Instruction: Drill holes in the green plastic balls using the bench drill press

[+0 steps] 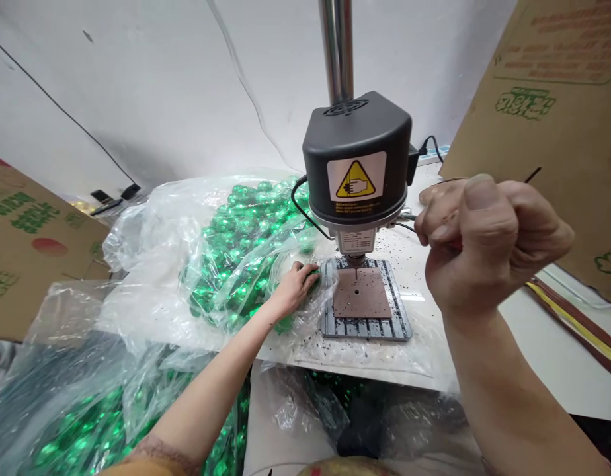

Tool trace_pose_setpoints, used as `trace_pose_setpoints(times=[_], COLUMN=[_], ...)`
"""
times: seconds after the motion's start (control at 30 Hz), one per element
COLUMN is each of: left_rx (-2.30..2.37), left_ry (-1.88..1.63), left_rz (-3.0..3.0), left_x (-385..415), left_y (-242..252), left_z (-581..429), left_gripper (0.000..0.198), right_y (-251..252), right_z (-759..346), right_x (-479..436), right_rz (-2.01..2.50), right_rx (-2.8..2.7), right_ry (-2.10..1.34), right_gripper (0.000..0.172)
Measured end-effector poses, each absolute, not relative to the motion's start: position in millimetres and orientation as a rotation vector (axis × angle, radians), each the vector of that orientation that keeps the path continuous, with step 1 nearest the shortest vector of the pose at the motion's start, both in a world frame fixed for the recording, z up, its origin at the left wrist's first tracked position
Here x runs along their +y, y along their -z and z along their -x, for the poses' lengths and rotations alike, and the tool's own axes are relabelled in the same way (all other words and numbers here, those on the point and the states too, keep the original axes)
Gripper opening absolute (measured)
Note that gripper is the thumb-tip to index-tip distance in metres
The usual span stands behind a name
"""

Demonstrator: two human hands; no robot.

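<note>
My left hand lies at the right edge of a heap of shiny green balls in a clear plastic bag. Its fingers are curled, and a bit of green shows at their tips, most of it hidden. Raised on the right, my right hand is closed in a fist around the lever at the side of a black bench drill press; the grip itself is covered by the fingers. Below the drill bit, a brown square board with a small hole lies on the slotted metal base.
Dark shavings are scattered around the base. Cardboard boxes stand at left and right. A second plastic bag of green balls is low at left. Brown and yellow strips lie on the table at right. A steel column rises behind the press.
</note>
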State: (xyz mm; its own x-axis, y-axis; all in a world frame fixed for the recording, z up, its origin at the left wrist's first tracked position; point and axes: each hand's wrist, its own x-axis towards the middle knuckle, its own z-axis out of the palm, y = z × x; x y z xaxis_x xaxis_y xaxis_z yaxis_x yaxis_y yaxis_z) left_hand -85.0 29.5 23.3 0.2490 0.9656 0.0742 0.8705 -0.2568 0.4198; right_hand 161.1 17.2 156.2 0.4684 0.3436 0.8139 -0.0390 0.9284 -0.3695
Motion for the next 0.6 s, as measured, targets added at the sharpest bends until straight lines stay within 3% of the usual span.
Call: trace_pose_setpoints(times=[0.17, 0.27, 0.47, 0.6], left_rx=[1.673, 1.677, 1.407, 1.164], left_ry=[-0.419, -0.448, -1.118, -1.255], left_rz=[-2.197, -2.112, -1.618, -1.049], left_x=[33, 31, 13, 3], left_y=[-28, -34, -49, -41], left_z=[85, 84, 59, 29], left_gripper=[0.043, 0.033, 0.038, 0.045], right_y=[-155, -155, -156, -156], right_z=[-160, -160, -161, -160], right_x=[19, 20, 20, 19], right_rz=[0.331, 0.306, 0.28, 0.289], right_rx=[-1.043, -1.052, -1.086, -1.068], right_ry=[-0.232, -0.203, -0.199, -0.225], right_gripper=[0.039, 0.038, 0.039, 0.04])
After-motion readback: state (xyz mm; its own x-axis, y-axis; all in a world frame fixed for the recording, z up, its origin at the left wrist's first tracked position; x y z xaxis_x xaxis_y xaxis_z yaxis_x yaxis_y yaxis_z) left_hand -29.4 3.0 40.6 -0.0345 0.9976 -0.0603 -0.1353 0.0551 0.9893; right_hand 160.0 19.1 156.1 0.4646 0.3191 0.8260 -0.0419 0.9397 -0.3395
